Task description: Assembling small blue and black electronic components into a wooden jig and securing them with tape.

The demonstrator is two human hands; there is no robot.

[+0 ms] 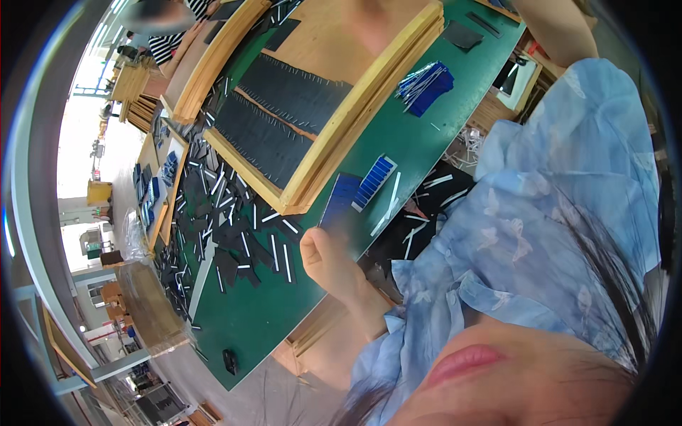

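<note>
One hand (pixel 328 261) shows; I see it, the left, pinched shut on a blue cell (pixel 339 202) at the green table's (pixel 398 135) near edge. A second cell (pixel 374 182) lies just beside, with white strips (pixel 389 202) by it. Wooden tray (pixel 334 153) crowds the left; bare green lies beyond. My right hand is out of view

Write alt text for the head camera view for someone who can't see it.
A left hand holds a dark blue rectangular piece over a green table, beside a wooden tray of dark strips. Black and white scraps litter the table.
</note>
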